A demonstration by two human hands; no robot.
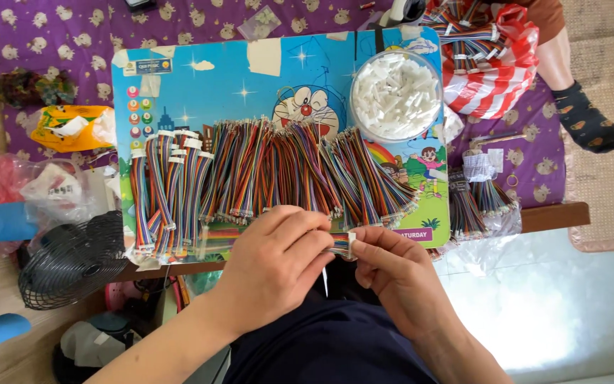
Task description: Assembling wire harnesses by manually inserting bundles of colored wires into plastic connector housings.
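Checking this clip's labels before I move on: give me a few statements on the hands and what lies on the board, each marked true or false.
1. Both hands hold one short rainbow ribbon cable between them. True: the left hand and the right hand meet on the ribbon cable, whose white connector is at the right fingertips.
2. The round clear container is empty. False: the container is full of small white connectors.
3. Many cables lie in a row on the cartoon board. True: the cable row spreads across the board.
4. A black fan sits at the right edge of the view. False: the fan is at the left edge, below the board.
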